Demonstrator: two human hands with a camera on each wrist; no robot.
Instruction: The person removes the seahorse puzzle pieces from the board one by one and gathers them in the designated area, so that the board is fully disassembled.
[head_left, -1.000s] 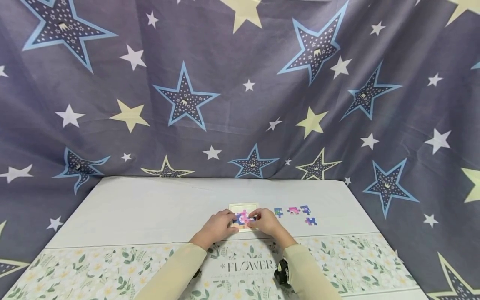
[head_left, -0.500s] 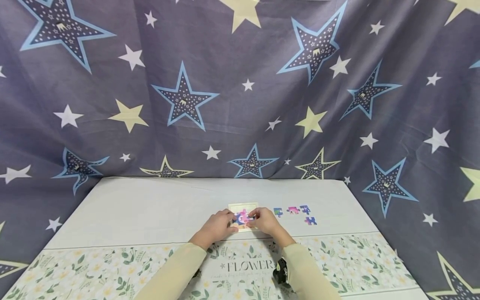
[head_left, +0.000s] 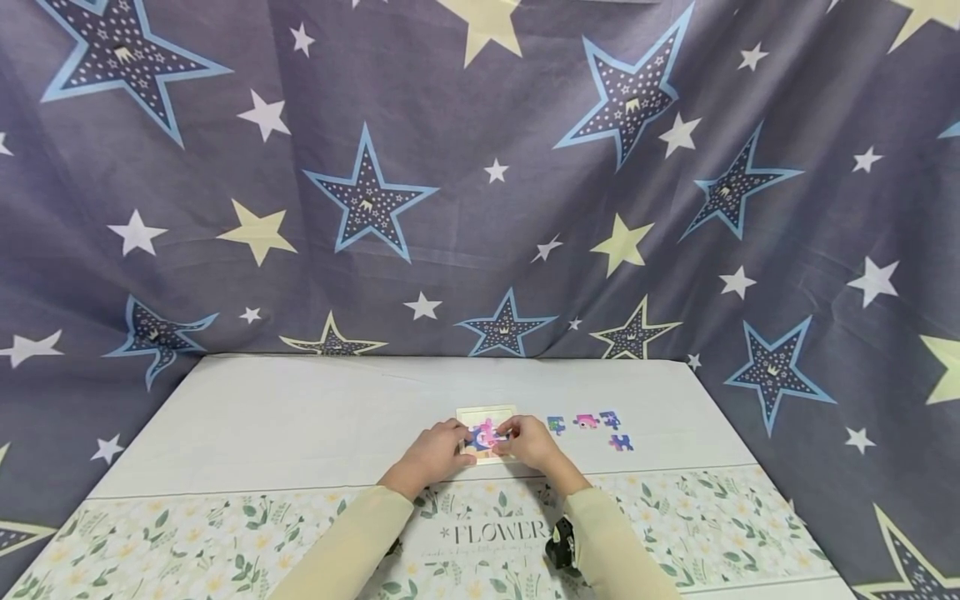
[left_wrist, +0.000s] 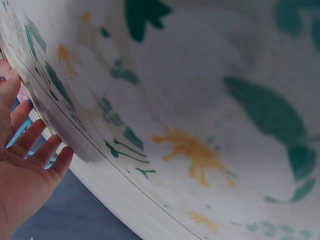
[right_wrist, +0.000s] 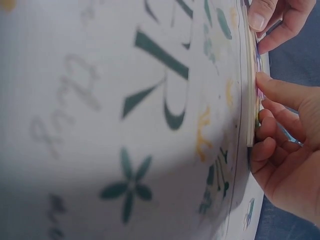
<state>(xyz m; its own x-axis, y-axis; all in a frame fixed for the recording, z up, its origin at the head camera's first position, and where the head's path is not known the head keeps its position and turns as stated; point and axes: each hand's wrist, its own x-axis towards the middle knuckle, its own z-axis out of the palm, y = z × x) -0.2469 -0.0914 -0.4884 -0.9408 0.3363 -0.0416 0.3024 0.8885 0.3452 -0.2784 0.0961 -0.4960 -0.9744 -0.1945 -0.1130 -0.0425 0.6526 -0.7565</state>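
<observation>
A shallow cream puzzle tray [head_left: 487, 409] lies on the table, with a partly filled pink and blue picture [head_left: 486, 433] inside. My left hand [head_left: 433, 452] rests at its left side, fingertips on the picture and thumb near the front edge. In the left wrist view the left fingers [left_wrist: 34, 135] look fairly straight and spread along the tray edge. My right hand [head_left: 531, 443] pinches a small puzzle piece over the tray's right part, mostly hidden by thumb and index finger. From the right wrist, the thumb [right_wrist: 280, 91] lies close over the tray's surface.
Several loose puzzle pieces [head_left: 587, 422] lie to the right of the tray, in blue, pink and green. The white table [head_left: 300, 417] carries a floral strip [head_left: 262, 525] along its front. A star-patterned curtain [head_left: 450, 208] hangs behind the table.
Both hands stay in nearly the same place at the tray. The loose pieces have not moved; only the head view shifts very slightly.
</observation>
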